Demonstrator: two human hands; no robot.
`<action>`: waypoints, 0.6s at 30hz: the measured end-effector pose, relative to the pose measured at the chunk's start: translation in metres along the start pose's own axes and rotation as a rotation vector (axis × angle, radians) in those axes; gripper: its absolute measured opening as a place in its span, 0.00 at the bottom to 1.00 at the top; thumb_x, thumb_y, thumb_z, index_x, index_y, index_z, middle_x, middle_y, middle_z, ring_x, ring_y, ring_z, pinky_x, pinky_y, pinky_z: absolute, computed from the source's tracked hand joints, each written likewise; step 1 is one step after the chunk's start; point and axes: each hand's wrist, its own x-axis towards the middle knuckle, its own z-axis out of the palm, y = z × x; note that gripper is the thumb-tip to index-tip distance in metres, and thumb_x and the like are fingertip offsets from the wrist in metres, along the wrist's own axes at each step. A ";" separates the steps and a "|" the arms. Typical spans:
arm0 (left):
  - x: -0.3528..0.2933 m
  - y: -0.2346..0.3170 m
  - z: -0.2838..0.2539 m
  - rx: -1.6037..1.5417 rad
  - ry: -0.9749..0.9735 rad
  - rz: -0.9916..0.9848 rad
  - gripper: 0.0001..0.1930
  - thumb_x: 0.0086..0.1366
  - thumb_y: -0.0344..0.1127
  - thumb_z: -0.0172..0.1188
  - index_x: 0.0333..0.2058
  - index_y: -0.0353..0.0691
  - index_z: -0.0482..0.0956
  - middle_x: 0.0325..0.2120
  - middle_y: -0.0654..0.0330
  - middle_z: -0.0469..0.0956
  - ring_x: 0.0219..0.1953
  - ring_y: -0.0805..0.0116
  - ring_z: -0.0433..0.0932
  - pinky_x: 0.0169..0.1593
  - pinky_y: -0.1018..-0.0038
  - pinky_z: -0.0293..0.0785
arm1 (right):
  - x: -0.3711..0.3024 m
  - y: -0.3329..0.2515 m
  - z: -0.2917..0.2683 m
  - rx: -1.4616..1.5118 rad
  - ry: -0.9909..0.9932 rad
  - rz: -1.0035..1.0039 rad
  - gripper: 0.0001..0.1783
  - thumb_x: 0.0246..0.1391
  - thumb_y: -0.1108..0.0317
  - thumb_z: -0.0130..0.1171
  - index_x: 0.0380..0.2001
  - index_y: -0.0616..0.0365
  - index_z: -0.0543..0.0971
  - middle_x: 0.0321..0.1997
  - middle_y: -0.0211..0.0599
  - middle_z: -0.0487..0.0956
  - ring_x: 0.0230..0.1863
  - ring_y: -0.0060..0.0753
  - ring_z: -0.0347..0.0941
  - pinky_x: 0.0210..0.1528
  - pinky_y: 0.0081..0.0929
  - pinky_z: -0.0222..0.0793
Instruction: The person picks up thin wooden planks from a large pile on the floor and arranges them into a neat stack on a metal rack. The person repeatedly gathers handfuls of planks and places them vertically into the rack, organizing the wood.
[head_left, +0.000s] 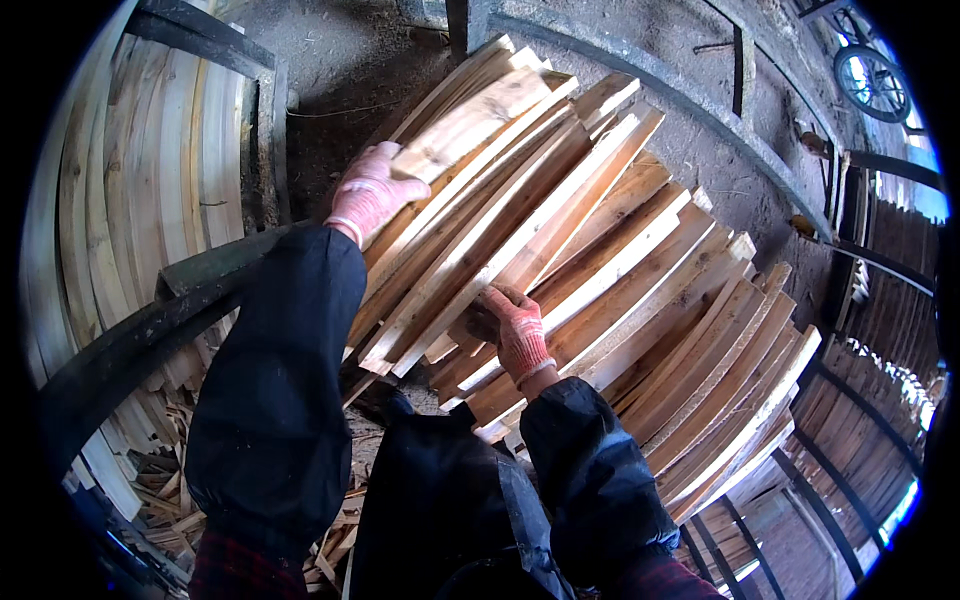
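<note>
The left hand (374, 188), in a pink-and-white knitted glove (352, 218), grasps the lower end of a broad pale wooden board (475, 122) at upper centre. The right hand (517, 328), similarly gloved, meets a long narrow wooden plank (500, 252) mid-frame; whether it clasps cannot be told. Stacked rough timber (655, 268) spreads lower right.

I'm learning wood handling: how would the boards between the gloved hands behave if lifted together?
Probably stiff: the boards look like solid sawn wood. They may slide apart, since gaps show between them. Being several, they would likely feel heavy.
</note>
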 end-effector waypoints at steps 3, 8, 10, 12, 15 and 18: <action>0.004 0.025 0.019 0.129 0.052 0.129 0.32 0.47 0.47 0.70 0.50 0.40 0.73 0.50 0.45 0.73 0.55 0.48 0.71 0.58 0.63 0.67 | 0.004 0.000 -0.011 -0.012 0.032 -0.044 0.19 0.57 0.61 0.60 0.47 0.63 0.75 0.40 0.39 0.80 0.38 0.36 0.79 0.41 0.36 0.78; 0.025 0.003 0.027 -0.186 0.270 -0.012 0.35 0.52 0.51 0.66 0.55 0.37 0.70 0.54 0.46 0.70 0.57 0.50 0.69 0.59 0.64 0.65 | 0.003 0.006 0.008 -0.009 0.043 -0.083 0.18 0.58 0.64 0.59 0.46 0.68 0.75 0.38 0.40 0.80 0.37 0.37 0.79 0.38 0.34 0.80; 0.022 -0.001 0.042 0.087 0.297 0.071 0.36 0.54 0.53 0.64 0.57 0.38 0.68 0.53 0.46 0.71 0.56 0.51 0.70 0.57 0.63 0.67 | 0.001 0.009 0.014 0.004 0.039 -0.083 0.16 0.58 0.65 0.59 0.44 0.65 0.76 0.37 0.38 0.80 0.35 0.34 0.79 0.36 0.32 0.79; -0.009 0.016 0.056 0.268 0.329 0.151 0.37 0.55 0.54 0.62 0.59 0.38 0.65 0.52 0.47 0.72 0.56 0.51 0.70 0.55 0.61 0.68 | 0.014 0.014 -0.004 -0.102 0.028 -0.115 0.18 0.57 0.60 0.60 0.46 0.59 0.76 0.39 0.37 0.80 0.40 0.35 0.78 0.43 0.36 0.78; -0.082 -0.007 0.056 0.172 0.339 0.292 0.35 0.58 0.52 0.59 0.59 0.37 0.64 0.50 0.48 0.72 0.54 0.50 0.71 0.54 0.59 0.69 | 0.013 0.023 0.001 -0.185 0.017 -0.215 0.12 0.59 0.59 0.58 0.39 0.57 0.78 0.32 0.32 0.78 0.33 0.30 0.75 0.39 0.29 0.76; -0.173 -0.042 0.084 -0.033 0.253 0.393 0.29 0.59 0.50 0.59 0.53 0.36 0.69 0.48 0.49 0.73 0.50 0.48 0.73 0.50 0.58 0.72 | 0.037 0.018 -0.037 -0.273 -0.099 -0.250 0.16 0.60 0.57 0.56 0.43 0.59 0.78 0.39 0.33 0.79 0.40 0.30 0.76 0.46 0.31 0.75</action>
